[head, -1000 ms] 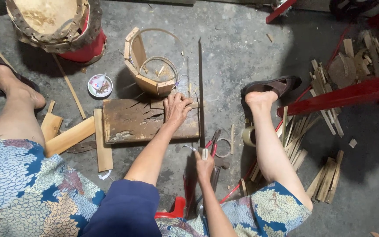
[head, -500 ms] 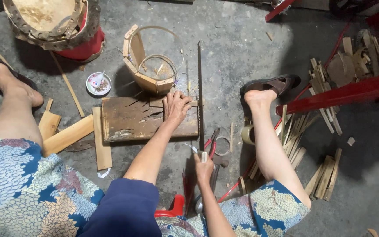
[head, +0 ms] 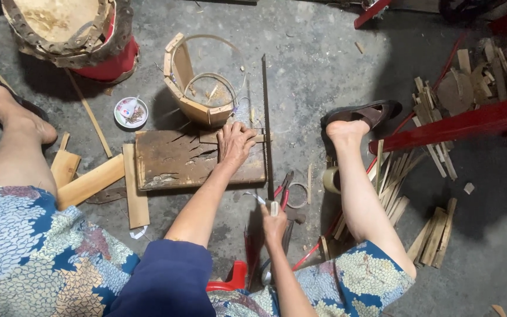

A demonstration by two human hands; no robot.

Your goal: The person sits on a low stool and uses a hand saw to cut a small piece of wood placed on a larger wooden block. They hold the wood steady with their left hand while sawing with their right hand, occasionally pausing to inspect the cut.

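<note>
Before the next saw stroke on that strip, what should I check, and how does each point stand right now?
1. Left hand pressing the thin wooden strip onto the dark wooden board: ok.
2. Right hand gripping the handle end of the long saw blade: ok.
3. Blade crossing the strip right beside the left fingers: not ok, very close.
4. Board lying flat on the concrete floor: ok.
5. Red-handled pliers lying next to the right hand: cannot tell if they obstruct the stroke.
</note>
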